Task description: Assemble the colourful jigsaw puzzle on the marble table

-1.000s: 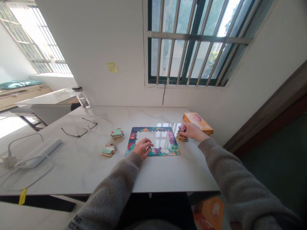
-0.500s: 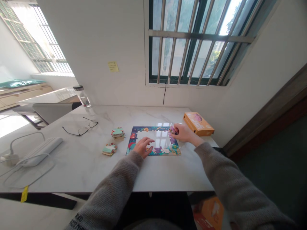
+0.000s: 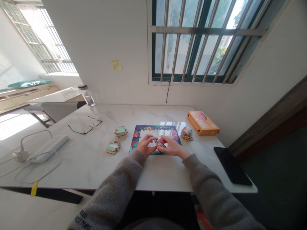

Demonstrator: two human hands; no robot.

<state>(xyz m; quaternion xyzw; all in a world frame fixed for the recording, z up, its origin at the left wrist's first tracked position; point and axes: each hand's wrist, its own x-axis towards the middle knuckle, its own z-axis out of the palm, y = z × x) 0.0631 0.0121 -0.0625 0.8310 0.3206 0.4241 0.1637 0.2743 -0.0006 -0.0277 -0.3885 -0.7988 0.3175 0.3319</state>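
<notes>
A puzzle frame with a colourful sea-creature border lies flat on the table, its middle white. Over its lower part, my right hand grips a small bunch of puzzle pieces between thumb and fingers. From the other side, my left hand closes its thumb and fingertips on the same bunch. To the right of the frame stands a pile of puzzle pieces. Two stacks of pieces are on the left: a farther stack and a nearer stack.
An orange box sits at the back right, and a black phone-like slab near the right edge. Eyeglasses, a clear bottle and a white power strip with cables occupy the left side.
My right hand has moved left from the frame's right edge to its middle, carrying pieces. My left hand has closed on them. The pile on the right now shows.
</notes>
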